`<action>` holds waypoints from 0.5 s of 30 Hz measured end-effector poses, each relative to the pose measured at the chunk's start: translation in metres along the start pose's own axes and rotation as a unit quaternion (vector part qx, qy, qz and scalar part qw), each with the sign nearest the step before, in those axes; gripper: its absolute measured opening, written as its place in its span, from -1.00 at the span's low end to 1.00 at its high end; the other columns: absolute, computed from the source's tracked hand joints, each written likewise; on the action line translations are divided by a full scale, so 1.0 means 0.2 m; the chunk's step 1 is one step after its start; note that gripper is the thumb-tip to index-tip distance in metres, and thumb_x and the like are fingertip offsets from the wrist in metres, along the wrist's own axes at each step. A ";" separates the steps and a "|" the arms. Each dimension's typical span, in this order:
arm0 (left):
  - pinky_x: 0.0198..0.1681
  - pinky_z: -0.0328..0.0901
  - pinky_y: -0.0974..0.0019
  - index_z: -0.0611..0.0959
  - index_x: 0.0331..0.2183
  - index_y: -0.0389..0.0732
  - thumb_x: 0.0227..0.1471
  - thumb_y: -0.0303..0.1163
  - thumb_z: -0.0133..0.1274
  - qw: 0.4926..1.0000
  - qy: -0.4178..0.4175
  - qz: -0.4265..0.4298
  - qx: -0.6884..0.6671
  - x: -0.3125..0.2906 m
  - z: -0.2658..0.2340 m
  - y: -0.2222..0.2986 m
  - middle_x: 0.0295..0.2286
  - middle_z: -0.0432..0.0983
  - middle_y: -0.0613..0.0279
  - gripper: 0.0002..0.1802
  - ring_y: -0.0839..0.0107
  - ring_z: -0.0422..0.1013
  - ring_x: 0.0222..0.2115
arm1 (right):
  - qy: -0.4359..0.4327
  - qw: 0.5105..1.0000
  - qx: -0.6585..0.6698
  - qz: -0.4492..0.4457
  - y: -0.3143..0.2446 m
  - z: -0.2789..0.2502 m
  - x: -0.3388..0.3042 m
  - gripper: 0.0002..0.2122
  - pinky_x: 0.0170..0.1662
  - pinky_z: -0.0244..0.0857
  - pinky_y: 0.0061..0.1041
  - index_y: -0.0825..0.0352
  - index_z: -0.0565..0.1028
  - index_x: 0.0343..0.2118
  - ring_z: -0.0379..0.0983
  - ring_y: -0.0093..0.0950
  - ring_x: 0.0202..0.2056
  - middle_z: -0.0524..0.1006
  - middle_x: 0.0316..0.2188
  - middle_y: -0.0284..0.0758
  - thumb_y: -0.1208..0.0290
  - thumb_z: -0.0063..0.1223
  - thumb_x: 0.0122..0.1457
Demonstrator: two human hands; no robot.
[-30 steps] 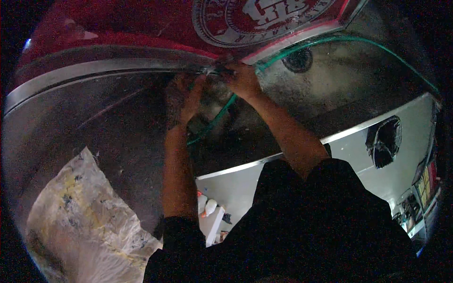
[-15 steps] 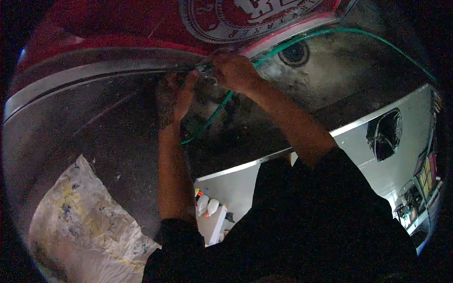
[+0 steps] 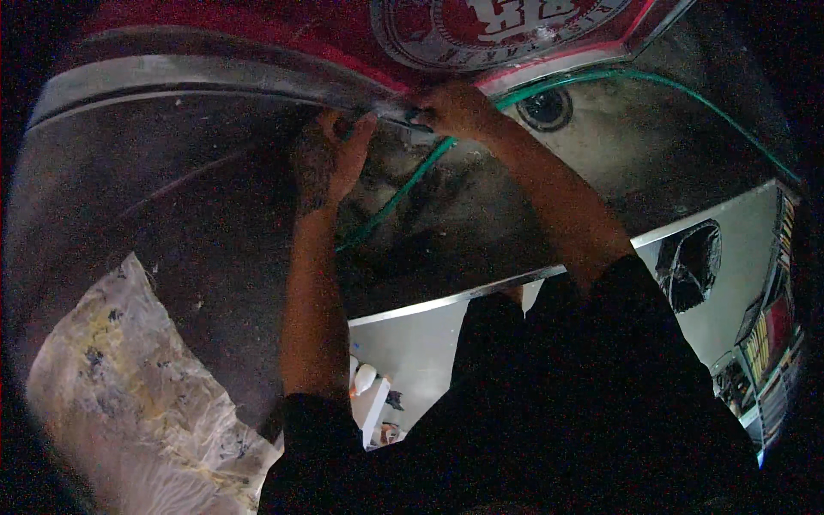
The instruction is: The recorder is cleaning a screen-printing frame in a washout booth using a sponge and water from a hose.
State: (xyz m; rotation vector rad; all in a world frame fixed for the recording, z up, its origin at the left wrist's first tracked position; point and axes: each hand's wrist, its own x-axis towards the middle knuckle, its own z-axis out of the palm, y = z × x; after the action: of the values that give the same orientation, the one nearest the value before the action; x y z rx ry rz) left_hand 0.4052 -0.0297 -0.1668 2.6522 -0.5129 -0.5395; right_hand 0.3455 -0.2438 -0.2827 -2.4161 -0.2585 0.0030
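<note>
My right hand (image 3: pixel 462 112) is closed at the grey edge strip (image 3: pixel 206 72) below a red panel (image 3: pixel 283 26). A small dark piece shows at its fingertips; its kind is too dim to make out. Just left of it, my left hand (image 3: pixel 330 163) is raised to the underside of the same strip. Its thumb and forefinger stand apart with a dark gap between them, and its other fingers are in shadow. A thin green line (image 3: pixel 403 193), like a hose or cord, runs up behind my right wrist and on along the panel's edge.
A round dark fitting (image 3: pixel 546 110) sits on the dirty pale surface right of my hands. Crumpled, stained whitish sheeting (image 3: pixel 146 386) lies at lower left. Beyond a pale edge (image 3: pixel 429 305) are white bottles (image 3: pixel 365 378) and a black bundle (image 3: pixel 689 264) on a light floor.
The view has shifted, so the panel and strip sit higher and farther right. Both hands stay at the strip, and a dark piece now shows at my right fingertips.
</note>
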 end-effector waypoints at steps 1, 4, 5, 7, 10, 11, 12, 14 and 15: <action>-0.13 0.35 0.12 0.59 -0.19 -0.32 0.01 0.12 0.16 0.999 0.021 0.001 -0.046 0.01 0.02 -0.08 -0.23 0.54 -0.06 -0.37 0.06 0.49 -0.22 | -0.005 1.000 0.017 -0.013 -0.03 0.00 0.02 -0.73 -0.31 0.42 -0.20 0.24 0.62 -0.30 0.53 -0.13 -0.45 0.55 -0.53 -0.11 0.14 0.17 0.08; -0.10 0.34 0.09 0.60 -0.18 -0.29 0.01 0.13 0.13 0.998 0.043 -0.006 -0.055 -0.05 -0.02 -0.02 -0.23 0.54 -0.05 -0.37 0.04 0.48 -0.19 | 0.058 0.997 0.043 -0.009 -0.09 0.00 0.03 -0.69 -0.29 0.43 -0.20 0.25 0.61 -0.27 0.55 -0.14 -0.42 0.58 -0.48 -0.12 0.12 0.21 0.05; -0.07 0.33 0.07 0.60 -0.16 -0.28 0.02 0.15 0.12 0.999 0.051 -0.014 -0.009 -0.09 -0.09 0.04 -0.22 0.54 -0.04 -0.36 0.02 0.47 -0.16 | 0.058 0.997 0.049 -0.013 -0.11 0.04 0.03 -0.69 -0.29 0.43 -0.20 0.25 0.61 -0.27 0.55 -0.14 -0.42 0.58 -0.48 -0.12 0.12 0.21 0.05; -0.06 0.33 0.06 0.57 -0.13 -0.29 0.01 0.12 0.13 0.998 0.053 -0.029 0.009 -0.09 -0.08 0.06 -0.23 0.54 -0.05 -0.35 0.02 0.46 -0.15 | 0.092 0.995 0.041 0.002 -0.04 0.16 -0.01 -0.68 -0.25 0.44 -0.19 0.23 0.59 -0.21 0.56 -0.14 -0.37 0.59 -0.44 -0.13 0.16 0.22 0.02; -0.04 0.31 0.05 0.46 0.00 -0.32 -0.01 0.04 0.17 0.999 -0.001 -0.043 -0.010 -0.09 -0.04 0.23 -0.18 0.51 -0.08 -0.29 0.02 0.45 -0.13 | 0.057 0.992 0.045 0.103 0.17 0.33 -0.18 -0.71 -0.22 0.43 -0.15 0.20 0.57 -0.18 0.55 -0.11 -0.33 0.59 -0.36 -0.13 0.22 0.17 0.04; -0.03 0.31 0.06 0.38 0.09 -0.35 -0.02 -0.02 0.20 0.997 -0.046 -0.057 -0.033 -0.11 -0.04 0.28 -0.14 0.48 -0.12 -0.21 0.02 0.45 -0.12 | 0.059 0.992 0.045 0.102 0.17 0.36 -0.19 -0.71 -0.22 0.43 -0.15 0.20 0.57 -0.18 0.55 -0.11 -0.33 0.59 -0.36 -0.13 0.22 0.17 0.04; -0.03 0.31 0.06 0.38 0.09 -0.35 -0.02 -0.02 0.20 0.997 -0.037 -0.064 -0.022 -0.17 -0.01 0.22 -0.14 0.48 -0.12 -0.21 0.02 0.45 -0.12 | 0.048 0.989 0.051 0.132 0.04 0.38 -0.16 -0.73 -0.21 0.43 -0.13 0.20 0.56 -0.18 0.55 -0.09 -0.31 0.59 -0.33 -0.13 0.25 0.15 0.05; -0.07 0.33 0.07 0.17 0.23 -0.34 -0.04 -0.14 0.22 0.974 0.173 0.083 -0.118 -0.26 0.19 0.08 -0.04 0.40 -0.13 -0.07 0.06 0.44 -0.13 | 0.036 0.984 0.043 0.168 0.01 0.36 -0.16 -0.74 -0.20 0.42 -0.12 0.20 0.55 -0.19 0.54 -0.08 -0.29 0.58 -0.31 -0.13 0.27 0.13 0.05; -0.07 0.33 0.07 0.17 0.23 -0.34 -0.04 -0.14 0.22 0.973 0.173 0.087 -0.123 -0.27 0.21 0.14 -0.04 0.40 -0.13 -0.07 0.06 0.44 -0.13 | 0.051 0.978 0.026 0.202 0.06 0.35 -0.20 -0.75 -0.20 0.42 -0.11 0.21 0.54 -0.20 0.54 -0.08 -0.29 0.57 -0.29 -0.12 0.27 0.12 0.05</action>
State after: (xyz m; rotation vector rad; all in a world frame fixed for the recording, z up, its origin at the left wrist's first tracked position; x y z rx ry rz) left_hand 0.3339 -0.0433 -0.1741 2.3636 -0.5267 -0.0763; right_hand 0.3042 -0.2133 -0.3461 -2.3665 0.2772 0.0690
